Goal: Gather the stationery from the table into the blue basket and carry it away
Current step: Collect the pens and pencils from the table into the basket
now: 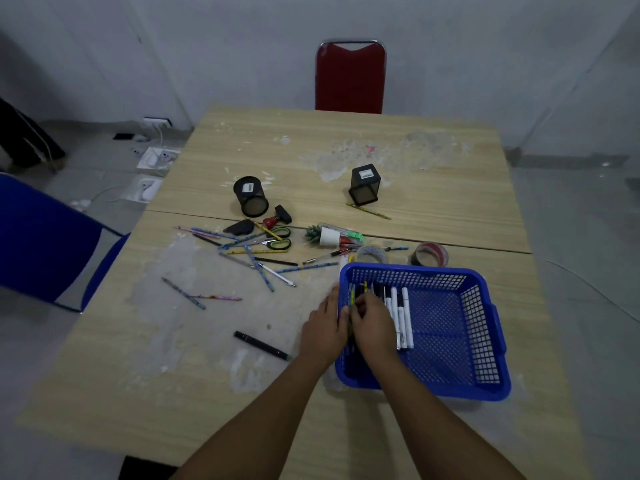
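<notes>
Both hands, left hand (323,329) and right hand (372,320), pinch pencils (352,299) lying lengthwise, tips away, inside the blue basket (485,344).

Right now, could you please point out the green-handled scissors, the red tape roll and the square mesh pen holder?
green-handled scissors (279,242): head view, on the lower handle loop.
red tape roll (444,253): head view, on the right side of its rim.
square mesh pen holder (365,177): head view, on its upturned labelled base.
</notes>
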